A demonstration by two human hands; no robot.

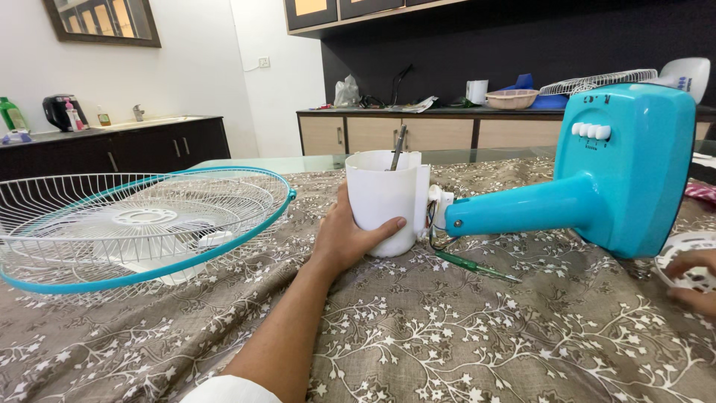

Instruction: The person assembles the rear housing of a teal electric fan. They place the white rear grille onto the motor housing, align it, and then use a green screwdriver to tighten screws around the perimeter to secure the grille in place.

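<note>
My left hand (344, 240) is wrapped around a white cup-shaped motor housing (384, 195) standing on the table, with the thumb across its front. A thin metal shaft (399, 148) sticks up out of the housing. The housing joins the neck of a turquoise fan stand (625, 168), which lies on its side with white push buttons on top. At the right edge, my right hand (695, 295) grips a white round plastic part (680, 248) on the cloth. A green-handled screwdriver (468, 264) lies below the neck, between both hands.
A white wire fan guard with a turquoise rim (142, 224) lies flat at the left, over white blades. A brown floral cloth (447, 336) covers the table. Dark counters with a kettle, bottles, a bowl and another fan guard (597, 80) stand at the back.
</note>
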